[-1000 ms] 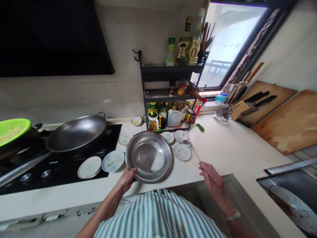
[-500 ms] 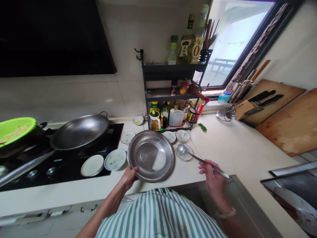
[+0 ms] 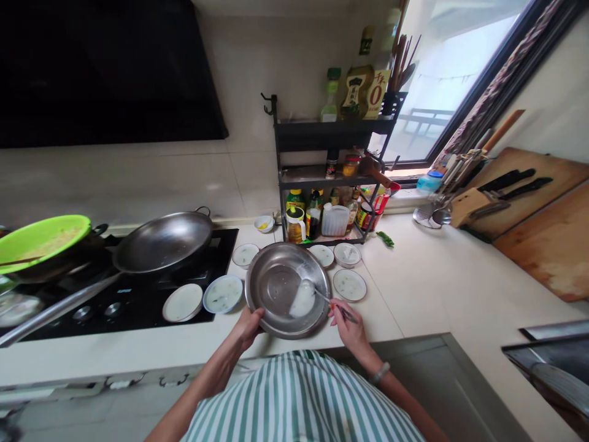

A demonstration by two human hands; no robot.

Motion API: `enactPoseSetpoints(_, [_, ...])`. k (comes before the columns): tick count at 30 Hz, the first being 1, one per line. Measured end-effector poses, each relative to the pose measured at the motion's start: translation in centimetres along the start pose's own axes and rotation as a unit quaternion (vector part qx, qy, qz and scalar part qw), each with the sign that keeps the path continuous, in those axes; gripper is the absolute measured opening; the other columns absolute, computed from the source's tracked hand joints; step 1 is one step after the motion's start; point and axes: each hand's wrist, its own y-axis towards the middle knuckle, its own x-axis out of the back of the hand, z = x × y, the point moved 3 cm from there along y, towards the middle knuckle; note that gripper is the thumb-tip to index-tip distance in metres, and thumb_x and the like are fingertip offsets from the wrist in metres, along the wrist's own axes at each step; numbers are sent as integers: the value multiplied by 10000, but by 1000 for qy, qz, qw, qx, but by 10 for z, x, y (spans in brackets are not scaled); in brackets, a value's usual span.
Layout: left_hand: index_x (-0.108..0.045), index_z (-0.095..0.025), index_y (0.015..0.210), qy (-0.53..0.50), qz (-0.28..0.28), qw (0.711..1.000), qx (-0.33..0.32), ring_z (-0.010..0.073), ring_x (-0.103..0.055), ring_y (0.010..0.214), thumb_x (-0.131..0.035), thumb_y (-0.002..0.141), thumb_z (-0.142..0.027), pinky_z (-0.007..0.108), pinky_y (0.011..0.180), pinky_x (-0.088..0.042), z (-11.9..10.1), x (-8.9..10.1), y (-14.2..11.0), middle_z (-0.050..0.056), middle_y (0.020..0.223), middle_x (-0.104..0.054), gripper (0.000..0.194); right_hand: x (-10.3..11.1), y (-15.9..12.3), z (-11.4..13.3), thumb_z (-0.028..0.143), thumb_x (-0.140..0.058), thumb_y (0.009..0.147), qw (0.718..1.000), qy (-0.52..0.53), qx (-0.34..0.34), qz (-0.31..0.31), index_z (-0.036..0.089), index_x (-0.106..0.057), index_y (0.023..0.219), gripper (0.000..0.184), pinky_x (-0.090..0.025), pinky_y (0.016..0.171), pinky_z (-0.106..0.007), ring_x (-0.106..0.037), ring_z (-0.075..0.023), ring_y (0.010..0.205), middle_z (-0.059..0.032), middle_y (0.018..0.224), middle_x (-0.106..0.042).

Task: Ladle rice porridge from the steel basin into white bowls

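My left hand (image 3: 249,325) grips the near-left rim of a steel basin (image 3: 271,288), which is tilted so that a small pool of whitish liquid (image 3: 300,305) gathers at its right side. In my right hand (image 3: 348,322) is a long-handled metal ladle (image 3: 324,297); its bowl dips into that pool. Around the basin stand several bowls with pale liquid and green bits: a white bowl (image 3: 183,302) and a blue-rimmed bowl (image 3: 223,293) on the left, a bowl (image 3: 245,255) behind, and a shallow bowl (image 3: 350,285) on the right.
A wok (image 3: 163,242) and a green colander (image 3: 46,242) stand on the black stove (image 3: 138,319) at left. Behind the bowls rises a black spice rack (image 3: 334,181) with bottles. A green pepper (image 3: 385,239), a knife block (image 3: 469,205) and cutting boards (image 3: 547,202) are at right.
My right hand has moved left with the ladle, from over the shallow right bowl into the liquid in the basin. My left hand keeps its hold on the rim. The view has shifted slightly.
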Motion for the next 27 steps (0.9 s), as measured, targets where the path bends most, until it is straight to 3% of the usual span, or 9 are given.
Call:
enactPoseSetpoints(6, [-526,-137,969,-4,-7,1000,4,133,-584,514,-573,753,-55,305,557,-539,2,1,2,5,638,-622,236,6,-2,-8,672,-679,719,989,71,-95,-92,179,-637,868,518,-535,449,-313,-631,-199,475,-47,601,-691])
enactPoseSetpoints(16, [-516,-150,1048,-2,-9,1000,6,154,-615,554,-567,753,-52,323,584,-547,1,2,2,12,689,-636,315,16,0,0,578,-743,721,980,122,-98,-120,163,-640,872,454,-534,433,-285,-653,-196,507,-46,607,-691])
enactPoseSetpoints(27, [-517,-141,968,-6,-3,1000,2,137,-589,509,-538,770,-46,311,553,-544,-2,-1,-1,6,640,-631,220,24,3,6,526,-780,697,975,145,-103,-134,156,-647,863,426,-516,413,-270,-644,-188,501,-64,618,-703])
